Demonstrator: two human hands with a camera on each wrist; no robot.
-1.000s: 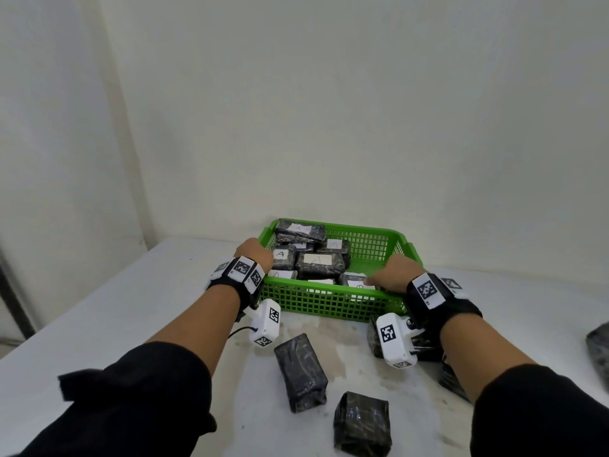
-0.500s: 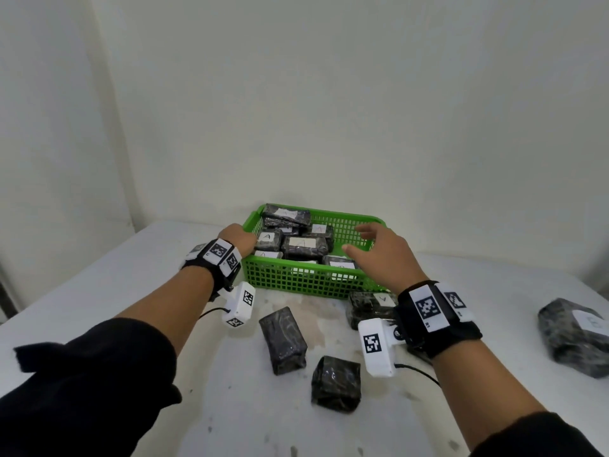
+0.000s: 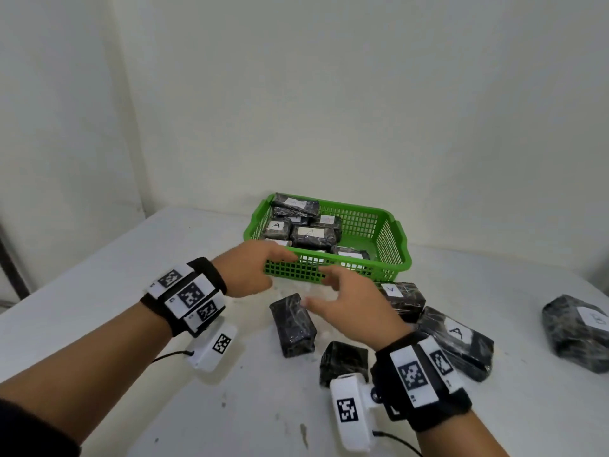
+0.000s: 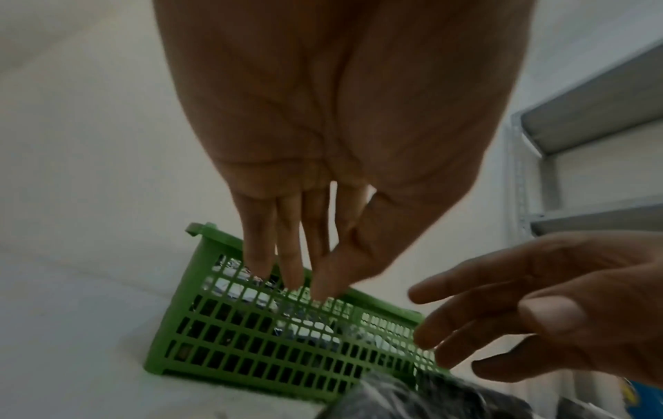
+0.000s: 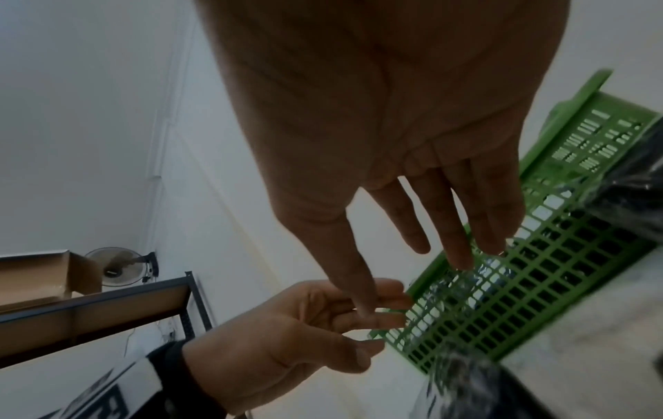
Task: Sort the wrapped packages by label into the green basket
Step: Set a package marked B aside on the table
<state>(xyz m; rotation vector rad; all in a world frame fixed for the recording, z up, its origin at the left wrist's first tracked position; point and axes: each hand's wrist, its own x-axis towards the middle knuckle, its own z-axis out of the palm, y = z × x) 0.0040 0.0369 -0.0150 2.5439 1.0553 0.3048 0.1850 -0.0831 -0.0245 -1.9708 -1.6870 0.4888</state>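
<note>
The green basket (image 3: 392,249) stands at the back of the white table and holds several black wrapped packages with white "A" labels (image 3: 311,234). Both hands hover empty just in front of its near wall, above a black package (image 3: 293,324) that shows no label. My left hand (image 3: 253,268) has straight fingers pointing at the basket (image 4: 251,340). My right hand (image 3: 346,298) is spread with relaxed fingers over the package (image 5: 466,391). Two labelled packages (image 3: 400,296) (image 3: 458,341) lie to the right, and a small unlabelled one (image 3: 342,361) near my right wrist.
Another wrapped package with a white label (image 3: 580,328) sits at the table's far right edge. Walls close in behind and to the left of the table. Metal shelving (image 4: 588,141) stands to the right, and a shelf with a cardboard box (image 5: 46,280) to the left.
Both hands have drawn back from the basket's rim toward me and together, and now hover over the unlabelled package in front of the basket. The head view has swung left and down.
</note>
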